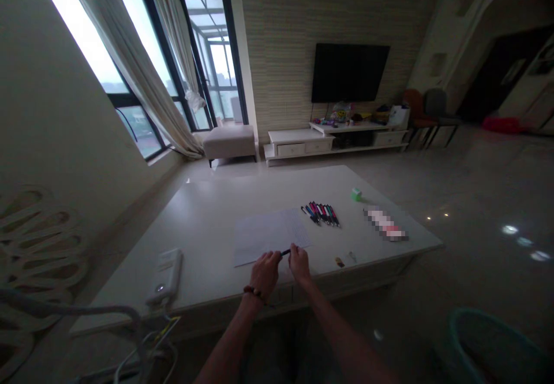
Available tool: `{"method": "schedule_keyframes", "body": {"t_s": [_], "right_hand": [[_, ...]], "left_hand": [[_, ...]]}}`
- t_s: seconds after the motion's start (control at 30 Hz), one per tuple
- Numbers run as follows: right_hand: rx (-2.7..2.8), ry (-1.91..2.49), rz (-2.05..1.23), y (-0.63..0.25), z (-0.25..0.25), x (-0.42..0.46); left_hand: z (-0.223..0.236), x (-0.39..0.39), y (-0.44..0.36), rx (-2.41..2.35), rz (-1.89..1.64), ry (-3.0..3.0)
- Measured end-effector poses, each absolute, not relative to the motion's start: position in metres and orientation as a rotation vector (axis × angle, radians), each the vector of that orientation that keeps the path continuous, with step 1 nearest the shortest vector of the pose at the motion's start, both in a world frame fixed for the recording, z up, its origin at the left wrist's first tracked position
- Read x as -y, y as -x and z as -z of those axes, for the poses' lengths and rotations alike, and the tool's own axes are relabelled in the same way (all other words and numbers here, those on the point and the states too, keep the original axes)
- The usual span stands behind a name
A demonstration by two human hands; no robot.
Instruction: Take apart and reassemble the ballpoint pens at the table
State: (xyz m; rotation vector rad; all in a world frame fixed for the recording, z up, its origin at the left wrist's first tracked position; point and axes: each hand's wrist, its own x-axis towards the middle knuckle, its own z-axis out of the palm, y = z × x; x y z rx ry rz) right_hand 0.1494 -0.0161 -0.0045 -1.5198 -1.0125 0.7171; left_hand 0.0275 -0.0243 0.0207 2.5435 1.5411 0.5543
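My left hand (265,273), with a beaded bracelet at the wrist, is closed on one end of a dark pen (285,252). The other end is pinched by my right hand (299,264), so the pen lies sideways between them, over the near edge of some white paper (264,235). Faint lines of writing or print show on the paper's right part. Beyond my right hand, several pens (321,213) with dark, red and green parts lie side by side on the white table (208,205).
A small green box (356,194) and a blurred-out pink and white item (385,224) lie on the right. Nearer are small brown scraps (340,262). A white device (167,274) with cables sits at the left edge. A teal bin (459,338) stands on the floor, lower right.
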Motion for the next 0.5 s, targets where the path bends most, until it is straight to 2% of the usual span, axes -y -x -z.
{"method": "schedule_keyframes", "body": {"t_s": [0.13,0.23,0.4,0.5], "right_hand": [[1.075,1.514,-0.825,-0.147,0.003,0.017],[1.141,1.410,-0.917,-0.150,0.002,0.015],[1.195,1.268,-1.212,-0.171,0.002,0.006],[1.306,1.327,-1.206,-0.183,0.005,0.000]], "left_hand": [[-0.026,0.021,-0.023,-1.595,-0.474,-2.282],[-0.031,0.011,-0.016,-1.463,-0.412,-2.148],[-0.025,0.002,-0.009,-1.494,-0.529,-2.326],[-0.011,0.002,-0.011,-1.472,-0.536,-2.459]]}}
